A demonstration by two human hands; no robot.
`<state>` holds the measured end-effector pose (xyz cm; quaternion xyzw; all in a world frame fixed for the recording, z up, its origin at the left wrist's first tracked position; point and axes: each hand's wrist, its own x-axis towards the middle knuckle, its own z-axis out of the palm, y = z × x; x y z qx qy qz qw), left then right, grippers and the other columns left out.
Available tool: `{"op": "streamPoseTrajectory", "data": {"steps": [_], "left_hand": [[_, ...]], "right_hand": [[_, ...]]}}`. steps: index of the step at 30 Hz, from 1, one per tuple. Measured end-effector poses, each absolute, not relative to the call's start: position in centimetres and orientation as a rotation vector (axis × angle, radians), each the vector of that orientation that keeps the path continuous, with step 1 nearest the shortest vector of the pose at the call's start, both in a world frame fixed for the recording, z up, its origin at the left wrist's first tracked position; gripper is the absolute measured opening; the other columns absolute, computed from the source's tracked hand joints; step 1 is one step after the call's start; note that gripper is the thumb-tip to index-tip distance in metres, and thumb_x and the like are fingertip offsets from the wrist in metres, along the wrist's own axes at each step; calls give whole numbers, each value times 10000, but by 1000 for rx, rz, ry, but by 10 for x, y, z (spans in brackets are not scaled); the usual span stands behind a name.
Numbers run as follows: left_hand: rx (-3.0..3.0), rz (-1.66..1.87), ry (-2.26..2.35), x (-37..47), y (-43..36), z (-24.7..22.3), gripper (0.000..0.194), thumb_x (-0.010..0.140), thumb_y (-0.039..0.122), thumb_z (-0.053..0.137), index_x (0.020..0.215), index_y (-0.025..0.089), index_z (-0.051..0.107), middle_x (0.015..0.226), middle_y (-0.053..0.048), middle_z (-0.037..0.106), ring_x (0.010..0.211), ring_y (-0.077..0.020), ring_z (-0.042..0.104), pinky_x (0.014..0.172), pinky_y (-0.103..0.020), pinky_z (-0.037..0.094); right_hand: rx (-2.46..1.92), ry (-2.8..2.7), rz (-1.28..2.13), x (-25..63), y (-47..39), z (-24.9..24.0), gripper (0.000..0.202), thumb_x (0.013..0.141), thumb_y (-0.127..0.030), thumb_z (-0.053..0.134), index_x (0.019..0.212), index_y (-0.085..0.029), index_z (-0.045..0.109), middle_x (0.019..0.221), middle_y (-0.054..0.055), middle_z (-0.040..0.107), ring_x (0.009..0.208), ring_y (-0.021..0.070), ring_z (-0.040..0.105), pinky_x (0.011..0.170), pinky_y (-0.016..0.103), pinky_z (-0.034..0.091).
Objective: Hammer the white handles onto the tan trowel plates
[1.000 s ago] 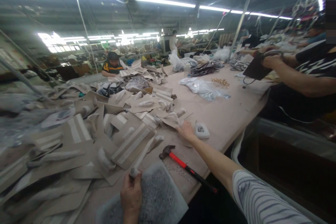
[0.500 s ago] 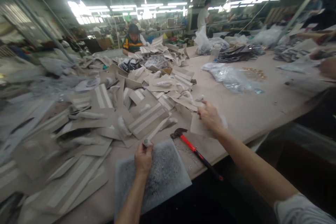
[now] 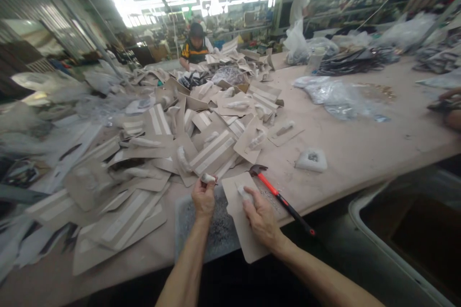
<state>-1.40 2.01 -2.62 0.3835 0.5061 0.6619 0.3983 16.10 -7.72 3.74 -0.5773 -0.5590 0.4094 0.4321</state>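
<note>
Flanking the hands (image 3: 260,216), heaped panels (image 3: 158,146) and a hammer (image 3: 283,200) crowd the table (image 3: 392,139).

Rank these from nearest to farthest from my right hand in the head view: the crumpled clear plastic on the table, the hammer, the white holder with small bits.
From your right hand:
1. Hammer, just to the right.
2. White holder, farther forward and right.
3. Clear plastic, well beyond the white holder.

Two hands (image 3: 204,199), one hammer (image 3: 282,199), one grey mat (image 3: 226,223)
On one counter (image 3: 345,139) are also one white block (image 3: 309,166) and many beige panels (image 3: 212,153), too overlapped for exact counting.
</note>
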Motion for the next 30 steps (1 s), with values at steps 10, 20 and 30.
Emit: {"op": "streamPoseTrajectory", "data": {"steps": [10,20,30], "left_hand": [[1153,1420,1171,-1,16,-23,403,770,452,764,1035,159,685,970,-82,762,879,-194,710,837,-295,545],[1214,1321,1176,-1,17,-31,346,811,446,725,1009,162,704,960,-72,755,868,-191,693,795,-276,537],[1332,1265,1299,0,16,-32,266,839,365,692,1049,203,713,1024,-66,763,941,-217,702,860,-303,527]], "right_hand": [[-1332,-1457,1119,127,-85,-4,441,967,-431,421,1276,-158,580,771,28,622,739,207,612,775,354,517],[-1595,-1736,517,185,-74,1,412,995,-384,396,1285,-145,567,1197,167,611,1128,287,568,1008,455,465],[-2196,-1835,624,266,-52,-6,29,858,-191,541,868,-187,514,836,76,565,773,210,546,701,323,443]]}}
